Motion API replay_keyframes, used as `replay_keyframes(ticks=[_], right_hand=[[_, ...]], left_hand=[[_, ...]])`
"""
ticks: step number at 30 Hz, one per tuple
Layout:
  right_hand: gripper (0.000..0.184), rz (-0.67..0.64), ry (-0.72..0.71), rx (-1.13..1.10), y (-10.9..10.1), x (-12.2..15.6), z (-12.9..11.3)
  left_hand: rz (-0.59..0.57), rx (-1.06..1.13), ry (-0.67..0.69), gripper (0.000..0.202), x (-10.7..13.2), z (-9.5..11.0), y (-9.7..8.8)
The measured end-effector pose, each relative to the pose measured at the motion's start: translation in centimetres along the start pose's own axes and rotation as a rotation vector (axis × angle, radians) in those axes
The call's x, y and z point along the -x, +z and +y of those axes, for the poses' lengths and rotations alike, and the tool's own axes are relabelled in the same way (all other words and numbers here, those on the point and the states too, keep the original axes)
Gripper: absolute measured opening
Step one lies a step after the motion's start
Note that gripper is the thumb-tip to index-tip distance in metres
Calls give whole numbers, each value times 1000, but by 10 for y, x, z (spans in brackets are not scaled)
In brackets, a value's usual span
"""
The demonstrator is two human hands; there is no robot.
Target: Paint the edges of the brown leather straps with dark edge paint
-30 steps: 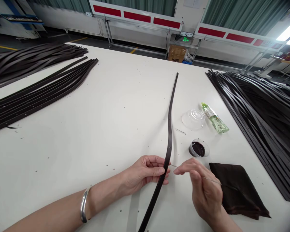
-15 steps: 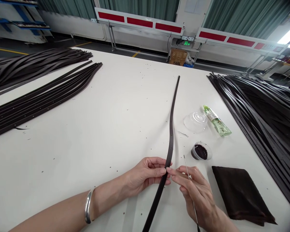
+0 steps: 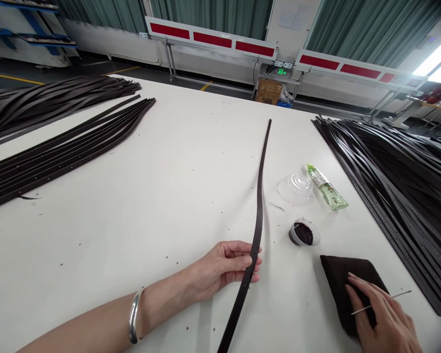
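A long dark brown strap [image 3: 259,211] with small punched holes is pinched between the thumb and fingers of my left hand [image 3: 222,269]. Its far end stretches up the table and its near end runs out of view at the bottom. My right hand [image 3: 387,321] rests with its fingertips on a folded dark brown cloth [image 3: 340,274]. Tucked across those fingers is a thin metal rod [image 3: 402,294], partly hidden by the hand. Above the cloth sits a small clear cup [image 3: 303,233] holding dark liquid.
Behind the cup lie a clear plastic lid [image 3: 296,189] and a green tube [image 3: 328,188]. Dark straps in a pile [image 3: 385,206] cover the table's right side. More straps [image 3: 77,142] lie on the left. Tiny dark scraps dot the white table [image 3: 150,196].
My right hand has left the strap and moved right onto the folded cloth, with the rod still in its fingers. My left hand stays on the strap.
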State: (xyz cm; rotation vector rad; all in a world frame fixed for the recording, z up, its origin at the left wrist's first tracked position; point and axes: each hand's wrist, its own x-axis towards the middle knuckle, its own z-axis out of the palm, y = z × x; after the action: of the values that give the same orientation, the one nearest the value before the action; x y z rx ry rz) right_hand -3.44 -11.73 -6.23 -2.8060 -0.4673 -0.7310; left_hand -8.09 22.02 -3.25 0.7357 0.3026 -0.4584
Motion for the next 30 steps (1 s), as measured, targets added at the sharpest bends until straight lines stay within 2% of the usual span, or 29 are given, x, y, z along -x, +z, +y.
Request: replay_keyframes(ticks=[1, 3, 5, 7, 9, 11, 14, 16, 20, 23, 26, 28, 30], right_hand=[[64, -8, -9, 21, 3, 3, 4], [60, 55, 42, 7, 4, 3, 0], [47, 152, 102, -88, 0, -5, -19], [30, 213, 100, -262, -7, -15, -44], [26, 186, -17, -464, -13, -25, -71], [30, 88, -230, -632, -15, -33, -94], [36, -67, -498, -683, -9, -41, -118], [37, -129, -566, -627, -3, -44, -125], [39, -188, -613, -578, 6, -45, -130], [39, -193, -616, -627, 5, -46, -132], [35, -140, -553, -715, -5, -48, -129], [32, -60, -433, -719, -12, -46, -117], [29, 56, -237, -589, -15, -39, -94]], left_hand=[[0, -5, 2, 25, 0, 0, 0], [4, -21, 13, 25, 0, -1, 0], [7, -35, 21, 25, 1, -1, 0], [8, -42, 19, 25, 1, -1, 0], [6, -42, 9, 25, 1, -1, 0], [3, -34, 9, 25, 1, -2, -1], [-25, -23, 31, 25, -1, -4, -2], [-59, -21, 50, 25, -1, -6, -4], [-104, -23, 63, 22, -2, -8, -6], [-101, -21, 59, 21, -2, -8, -6], [-70, -13, 41, 24, -2, -7, -6], [-36, -15, 26, 26, -1, -6, -5], [-8, -19, 17, 27, -1, -5, -5]])
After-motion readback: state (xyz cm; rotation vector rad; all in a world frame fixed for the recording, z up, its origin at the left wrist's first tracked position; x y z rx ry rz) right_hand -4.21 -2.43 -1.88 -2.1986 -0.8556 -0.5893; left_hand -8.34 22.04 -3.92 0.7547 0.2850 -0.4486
